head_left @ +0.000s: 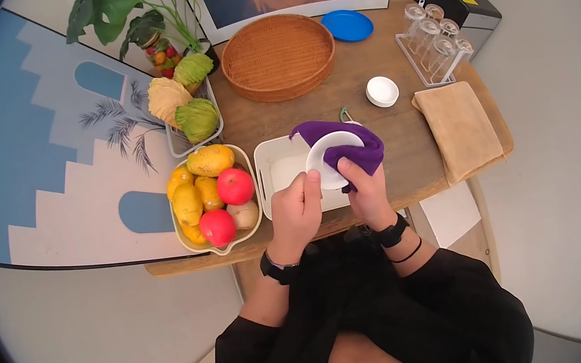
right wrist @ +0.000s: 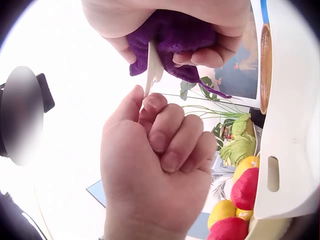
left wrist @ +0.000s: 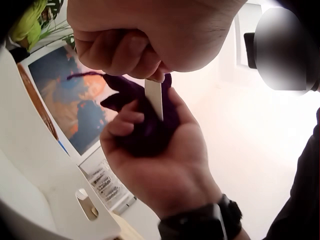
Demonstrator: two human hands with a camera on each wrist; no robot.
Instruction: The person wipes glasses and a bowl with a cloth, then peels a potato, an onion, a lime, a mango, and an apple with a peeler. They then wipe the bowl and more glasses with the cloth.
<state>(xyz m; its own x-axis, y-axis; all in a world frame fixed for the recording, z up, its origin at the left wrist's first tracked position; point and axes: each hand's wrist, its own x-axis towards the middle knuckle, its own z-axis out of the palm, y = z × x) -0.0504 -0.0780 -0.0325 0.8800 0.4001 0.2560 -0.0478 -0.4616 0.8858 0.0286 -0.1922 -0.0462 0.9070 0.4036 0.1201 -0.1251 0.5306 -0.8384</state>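
A small white dish (head_left: 315, 161) is held above a white basin (head_left: 275, 161). The left hand (head_left: 297, 206) pinches the dish's near-left rim between thumb and curled fingers; the right wrist view shows this left hand (right wrist: 160, 160) with its other fingers folded. A purple cloth (head_left: 366, 143) wraps the dish's right side, and the right hand (head_left: 369, 189) grips cloth and dish together, thumb on the inner face. In the left wrist view the dish (left wrist: 155, 97) appears edge-on, the cloth (left wrist: 150, 135) bunched in the right hand (left wrist: 170, 170).
Left of the basin stands a bowl (head_left: 256, 219) of artificial fruit. Behind are a round wicker tray (head_left: 279, 54), a blue plate (head_left: 348, 25) and a white bowl (head_left: 382, 91). Glasses (head_left: 440, 51) in a rack and a folded tan cloth (head_left: 459, 126) lie to the right.
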